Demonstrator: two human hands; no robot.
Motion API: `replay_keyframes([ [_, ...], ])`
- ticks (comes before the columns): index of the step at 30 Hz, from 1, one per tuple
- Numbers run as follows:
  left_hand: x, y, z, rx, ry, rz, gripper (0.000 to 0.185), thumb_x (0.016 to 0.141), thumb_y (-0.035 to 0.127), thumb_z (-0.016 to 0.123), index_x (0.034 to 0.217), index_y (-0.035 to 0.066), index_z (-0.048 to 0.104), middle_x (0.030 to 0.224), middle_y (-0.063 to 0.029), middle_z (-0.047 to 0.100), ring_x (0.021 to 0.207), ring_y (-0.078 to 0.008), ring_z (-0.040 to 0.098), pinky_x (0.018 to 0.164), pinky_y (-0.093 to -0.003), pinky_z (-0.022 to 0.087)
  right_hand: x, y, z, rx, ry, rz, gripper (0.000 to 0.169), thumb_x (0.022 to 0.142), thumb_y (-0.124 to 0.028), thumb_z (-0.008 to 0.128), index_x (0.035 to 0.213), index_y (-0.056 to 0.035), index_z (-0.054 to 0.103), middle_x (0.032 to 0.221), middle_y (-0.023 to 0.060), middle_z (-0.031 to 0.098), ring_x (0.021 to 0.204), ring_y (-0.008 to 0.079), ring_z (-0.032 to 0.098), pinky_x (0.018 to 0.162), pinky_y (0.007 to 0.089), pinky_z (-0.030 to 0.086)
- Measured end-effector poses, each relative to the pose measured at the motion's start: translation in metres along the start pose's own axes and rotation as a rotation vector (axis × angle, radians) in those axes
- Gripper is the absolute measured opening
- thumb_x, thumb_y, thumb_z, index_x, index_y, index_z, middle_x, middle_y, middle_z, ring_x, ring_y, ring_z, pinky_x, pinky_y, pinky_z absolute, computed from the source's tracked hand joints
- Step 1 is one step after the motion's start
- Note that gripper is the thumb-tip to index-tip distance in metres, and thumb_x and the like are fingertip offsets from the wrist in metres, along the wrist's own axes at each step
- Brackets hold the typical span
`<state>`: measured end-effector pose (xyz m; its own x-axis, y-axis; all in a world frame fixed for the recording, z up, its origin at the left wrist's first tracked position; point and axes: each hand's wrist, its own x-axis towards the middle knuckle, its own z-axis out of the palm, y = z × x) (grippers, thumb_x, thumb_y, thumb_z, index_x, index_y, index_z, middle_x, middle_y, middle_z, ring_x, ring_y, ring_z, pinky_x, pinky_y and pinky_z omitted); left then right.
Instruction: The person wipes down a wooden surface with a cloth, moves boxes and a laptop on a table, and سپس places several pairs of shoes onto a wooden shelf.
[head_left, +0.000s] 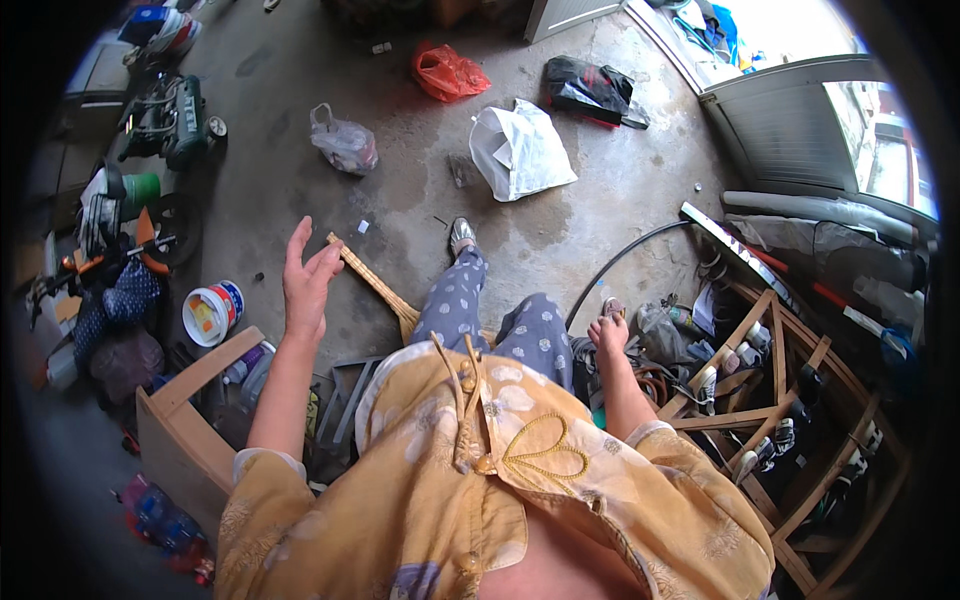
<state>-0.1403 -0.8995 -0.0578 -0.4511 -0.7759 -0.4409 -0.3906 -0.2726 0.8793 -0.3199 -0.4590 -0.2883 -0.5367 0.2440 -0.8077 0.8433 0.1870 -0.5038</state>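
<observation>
My left hand is raised on the left, fingers apart, with nothing visible in it. Just past its fingertips in the picture is the end of a tan, woven-looking broom handle. The broom runs down to my legs, where my clothes hide its lower part. My right hand hangs on the right with its fingers curled. A small pinkish-brown shoe shows right at those fingers; whether they grip it, I cannot tell. Ahead on the concrete floor lie a white bag and a clear plastic bag.
Right of me stands a wooden rack with several shoes, a black hose beside it. Farther off lie red and black bags. On my left are a paint bucket, a wooden furniture piece and an air compressor.
</observation>
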Motion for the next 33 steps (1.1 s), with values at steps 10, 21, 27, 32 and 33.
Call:
replay_keyframes([
  [10, 0.084, -0.053, 0.088, -0.044, 0.033, -0.427, 0.061, 0.084, 0.011, 0.057, 0.136, 0.004, 0.026, 0.140, -0.0136, 0.027, 0.106, -0.0206, 0.053, 0.081, -0.0293, 0.045, 0.140, -0.091, 0.233, -0.746, -0.446, -0.565, 0.041, 0.073, -0.012, 0.060, 0.112, -0.0008, 0.058, 0.101, 0.0136, 0.060, 0.070, 0.0198, 0.057, 0.066, 0.0287, 0.049],
  [21, 0.144, -0.176, 0.186, -0.240, 0.117, -0.677, 0.056, 0.087, 0.006, 0.051, 0.137, 0.004, 0.026, 0.138, -0.0120, 0.029, 0.108, -0.0208, 0.052, 0.081, -0.0289, 0.046, 0.197, -0.045, 0.440, -1.260, -0.612, 0.033, 0.082, 0.060, -0.061, 0.067, 0.132, -0.0324, 0.040, 0.140, 0.0351, 0.004, 0.133, 0.0422, -0.006, 0.110, 0.0400, 0.006],
  [27, 0.197, -0.197, 0.187, -0.325, 0.075, -0.701, 0.053, 0.088, 0.004, 0.050, 0.135, 0.000, 0.027, 0.133, -0.0129, 0.036, 0.107, -0.0198, 0.053, 0.084, -0.0294, 0.045, 0.335, -0.085, 0.467, -0.769, -0.063, -0.064, 0.078, 0.069, -0.051, 0.063, 0.109, 0.0150, 0.051, 0.116, 0.0221, 0.052, 0.113, 0.0300, 0.043, 0.098, 0.0386, 0.026],
  [32, 0.223, -0.188, 0.148, -0.343, 0.171, -0.746, 0.049, 0.089, 0.006, 0.048, 0.135, 0.004, 0.031, 0.132, -0.0134, 0.038, 0.107, -0.0211, 0.052, 0.086, -0.0295, 0.043, 0.305, -0.163, 0.420, 0.150, 0.227, -0.331, 0.045, 0.079, -0.030, 0.065, 0.105, 0.0064, 0.056, 0.102, 0.0144, 0.060, 0.086, 0.0222, 0.056, 0.074, 0.0353, 0.045],
  [33, 0.230, -0.185, 0.143, -0.347, 0.154, -0.725, 0.049, 0.089, 0.008, 0.048, 0.135, 0.004, 0.031, 0.132, -0.0132, 0.038, 0.107, -0.0208, 0.052, 0.086, -0.0290, 0.043, 0.295, -0.178, 0.407, 0.219, 0.220, -0.329, 0.043, 0.082, -0.030, 0.062, 0.108, 0.0041, 0.056, 0.104, 0.0133, 0.059, 0.089, 0.0219, 0.056, 0.075, 0.0347, 0.046],
])
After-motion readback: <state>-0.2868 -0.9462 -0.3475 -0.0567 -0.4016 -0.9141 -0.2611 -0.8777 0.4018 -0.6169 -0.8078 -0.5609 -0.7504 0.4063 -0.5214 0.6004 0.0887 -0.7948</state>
